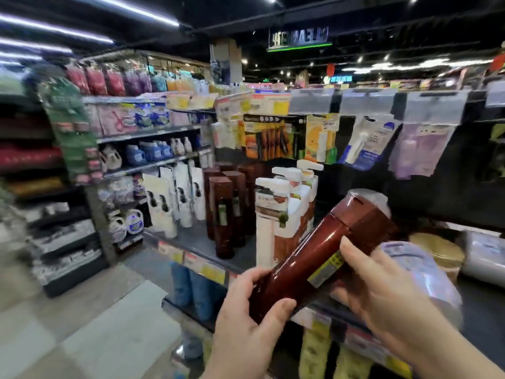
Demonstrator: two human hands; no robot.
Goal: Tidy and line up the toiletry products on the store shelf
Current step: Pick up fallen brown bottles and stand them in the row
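Note:
I hold a dark red-brown bottle (308,258) tilted in front of the shelf, its cap pointing up and right. My left hand (246,318) grips its lower end and my right hand (382,291) grips its middle near the label. On the grey shelf (196,242) behind stand several matching brown bottles (222,214) upright in rows. To their right stand white and brown pump bottles (284,212), and to their left white bottles (166,203).
Hanging packets (369,140) fill the rail above the shelf. Price tags (207,268) line the shelf's front edge, with blue items (191,291) below. A side aisle of shelves with detergents (147,154) runs off to the left. Wrapped packs (483,255) lie at the right.

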